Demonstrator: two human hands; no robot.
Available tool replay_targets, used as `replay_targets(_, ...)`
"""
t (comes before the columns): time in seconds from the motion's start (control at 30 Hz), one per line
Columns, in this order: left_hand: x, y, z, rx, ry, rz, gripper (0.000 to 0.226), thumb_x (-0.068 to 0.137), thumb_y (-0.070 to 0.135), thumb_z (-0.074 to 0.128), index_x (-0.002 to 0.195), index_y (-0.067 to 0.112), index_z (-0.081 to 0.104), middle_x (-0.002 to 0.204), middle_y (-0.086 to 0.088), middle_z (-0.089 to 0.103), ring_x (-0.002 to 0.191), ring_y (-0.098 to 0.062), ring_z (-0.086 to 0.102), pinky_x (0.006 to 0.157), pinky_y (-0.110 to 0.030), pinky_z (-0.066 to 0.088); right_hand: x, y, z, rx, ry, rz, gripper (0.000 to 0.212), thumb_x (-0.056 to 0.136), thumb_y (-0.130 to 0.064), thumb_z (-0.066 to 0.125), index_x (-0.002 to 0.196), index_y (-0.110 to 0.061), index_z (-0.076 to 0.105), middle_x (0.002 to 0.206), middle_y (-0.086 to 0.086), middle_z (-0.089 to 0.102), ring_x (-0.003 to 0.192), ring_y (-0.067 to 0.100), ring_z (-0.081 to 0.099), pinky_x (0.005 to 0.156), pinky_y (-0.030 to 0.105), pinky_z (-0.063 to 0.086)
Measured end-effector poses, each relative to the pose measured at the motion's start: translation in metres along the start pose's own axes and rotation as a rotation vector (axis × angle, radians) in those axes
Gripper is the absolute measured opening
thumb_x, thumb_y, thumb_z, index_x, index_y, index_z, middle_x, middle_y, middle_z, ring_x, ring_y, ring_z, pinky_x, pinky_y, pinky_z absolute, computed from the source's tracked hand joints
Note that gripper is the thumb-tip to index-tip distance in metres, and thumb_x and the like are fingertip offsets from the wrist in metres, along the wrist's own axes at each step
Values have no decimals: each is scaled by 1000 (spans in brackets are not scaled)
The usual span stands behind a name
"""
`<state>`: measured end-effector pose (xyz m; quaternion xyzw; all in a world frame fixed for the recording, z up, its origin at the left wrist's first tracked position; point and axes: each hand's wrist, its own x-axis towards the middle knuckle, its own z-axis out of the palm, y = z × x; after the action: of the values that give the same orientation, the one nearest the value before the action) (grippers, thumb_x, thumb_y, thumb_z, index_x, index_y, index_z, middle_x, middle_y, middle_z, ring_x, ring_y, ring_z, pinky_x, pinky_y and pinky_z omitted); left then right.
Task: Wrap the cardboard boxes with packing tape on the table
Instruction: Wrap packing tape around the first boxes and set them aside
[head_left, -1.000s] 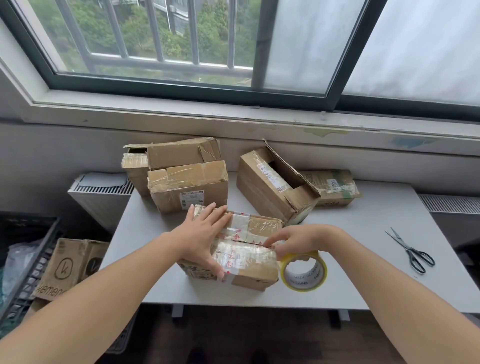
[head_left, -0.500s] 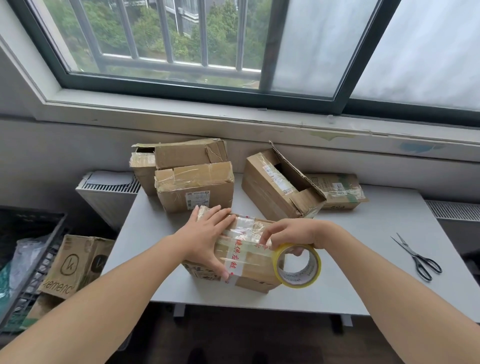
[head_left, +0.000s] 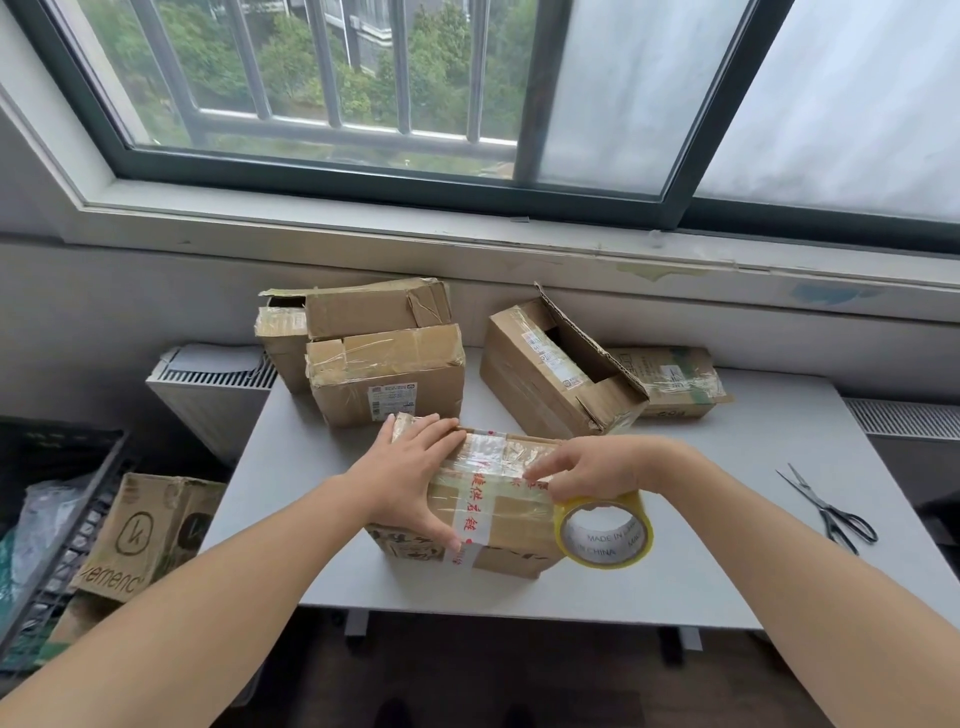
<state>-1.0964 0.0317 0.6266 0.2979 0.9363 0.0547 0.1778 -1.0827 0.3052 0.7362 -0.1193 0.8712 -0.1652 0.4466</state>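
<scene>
Fingers (head_left: 540, 470) of our right hand (head_left: 597, 467) are curled round the tape roll (head_left: 605, 532) at the right end of the box (head_left: 514, 527), left hand (head_left: 415, 478) flat on top, near the worktop (head_left: 727, 493) front, so we reckon the roll travels leftward along the box's long axis.

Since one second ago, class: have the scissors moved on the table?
No. The scissors lie at the same spot by the right edge of the table; any small shift in the picture is the camera's.
</scene>
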Motion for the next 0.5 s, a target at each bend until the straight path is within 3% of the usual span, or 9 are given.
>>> replay_targets(0.1, -1, 1, -1, -3, -3, -11, 149, 49, 106, 55, 164, 29, -2, 171, 11, -3, 158, -15, -11, 124, -61, -11, -10, -15, -3, -136, 44, -8, 56, 93, -38, 53, 149, -40, 48, 145, -15, 50, 116, 7, 53, 102, 25, 43)
replay_targets(0.23, -4, 3, 0, -44, 25, -17, 149, 48, 103, 60, 163, 33, -4, 172, 10, -6, 158, -15, -10, 123, -59, -13, -34, -42, -17, -162, 114, -94, 49, 95, -32, 57, 143, -37, 54, 106, -24, 58, 90, -5, 55, 82, 17, 41)
replay_targets(0.3, -8, 3, 1, -109, 74, -16, 148, 47, 100, 64, 162, 37, -5, 171, 11, -10, 158, -15, -5, 123, -56, -12, -46, -50, -28, -139, 200, -146, 45, 93, -31, 58, 137, -39, 58, 107, -21, 61, 92, -6, 57, 83, 16, 45)
replay_targets(0.43, -12, 1, 5, -224, 157, -5, 151, 45, 95, 73, 161, 40, -8, 169, 13, -13, 158, -18, -3, 124, -52, -11, -57, -51, -43, -204, 332, -158, 40, 93, -33, 61, 133, -37, 58, 107, -19, 56, 97, -1, 56, 73, 10, 38)
replay_targets(0.5, -13, -4, 8, -293, 192, -13, 152, 43, 93, 75, 160, 42, -8, 169, 13, -11, 158, -19, -4, 125, -47, -12, -57, -43, -46, -162, 326, -142, 38, 93, -31, 62, 130, -39, 60, 93, -24, 58, 83, -11, 57, 66, 7, 37)
